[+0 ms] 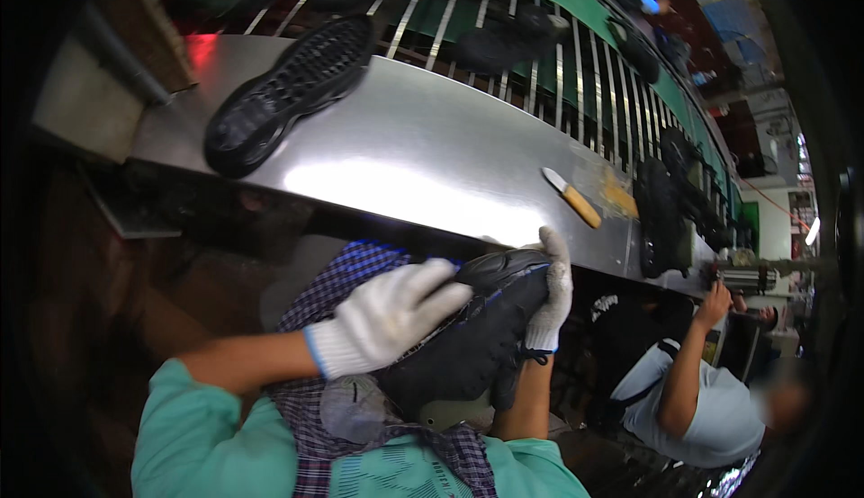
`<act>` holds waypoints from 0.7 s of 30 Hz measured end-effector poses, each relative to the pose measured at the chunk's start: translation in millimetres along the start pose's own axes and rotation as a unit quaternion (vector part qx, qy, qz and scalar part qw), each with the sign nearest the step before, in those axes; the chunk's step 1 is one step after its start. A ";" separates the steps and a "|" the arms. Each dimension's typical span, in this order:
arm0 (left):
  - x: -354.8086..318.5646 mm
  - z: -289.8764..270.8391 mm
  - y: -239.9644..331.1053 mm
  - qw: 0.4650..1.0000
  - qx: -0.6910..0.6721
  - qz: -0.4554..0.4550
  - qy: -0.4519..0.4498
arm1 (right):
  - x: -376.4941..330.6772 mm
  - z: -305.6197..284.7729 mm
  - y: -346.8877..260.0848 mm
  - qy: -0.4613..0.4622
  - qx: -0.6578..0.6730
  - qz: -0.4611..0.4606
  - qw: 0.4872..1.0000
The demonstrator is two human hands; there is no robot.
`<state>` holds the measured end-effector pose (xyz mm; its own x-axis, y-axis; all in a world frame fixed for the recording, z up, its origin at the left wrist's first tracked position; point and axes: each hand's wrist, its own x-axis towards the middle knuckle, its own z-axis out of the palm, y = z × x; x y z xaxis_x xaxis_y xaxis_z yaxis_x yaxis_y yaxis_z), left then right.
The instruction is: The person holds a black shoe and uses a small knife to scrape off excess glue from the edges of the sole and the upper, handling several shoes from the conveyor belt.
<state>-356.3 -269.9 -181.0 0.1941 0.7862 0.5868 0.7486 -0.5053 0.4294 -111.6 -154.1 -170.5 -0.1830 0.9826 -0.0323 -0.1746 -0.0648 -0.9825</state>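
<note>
A black shoe point(468, 345) lies tilted in front of my body, below the edge of the metal table. A glossy black sole part point(508, 269) shows at its upper end. My right hand point(558, 287), in a white knit glove, wraps round the far end of the shoe and grips it. My left hand point(387, 318), gloved the same way and slightly blurred, has its bent fingers at the near side of the shoe, touching its sole edge. On the table at the upper left rests a loose black shoe sole point(292, 93), tread side up.
Beyond the metal table point(387, 147) runs a roller conveyor point(504, 39) carrying black shoes. A knife point(574, 199) with a yellow handle lies on the table. More black shoes point(661, 219) stand at its right end, near a co-worker in a light shirt point(706, 408).
</note>
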 end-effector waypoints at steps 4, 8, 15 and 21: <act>38.6 19.4 -43.4 0.994 -0.069 0.011 0.082 | 8.1 46.2 -41.7 -0.092 -0.088 -0.026 0.991; 69.9 16.2 -33.0 0.984 -0.120 0.028 0.130 | 6.9 59.5 -71.6 -0.092 -0.200 -0.075 0.973; 115.6 -25.3 -21.0 0.893 -0.424 -0.141 -0.059 | 7.8 55.1 -101.9 -0.220 -0.349 -0.173 0.894; 92.6 -18.7 -4.2 0.962 -0.260 -0.031 0.081 | 39.5 43.9 -120.3 -0.361 -0.426 -0.022 0.829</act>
<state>-353.3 -201.7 -115.6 0.0253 0.7762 0.6299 0.3289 -0.6015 0.7280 -140.3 -115.2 -45.6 -0.7806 0.5996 -0.1766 0.4940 0.4186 -0.7621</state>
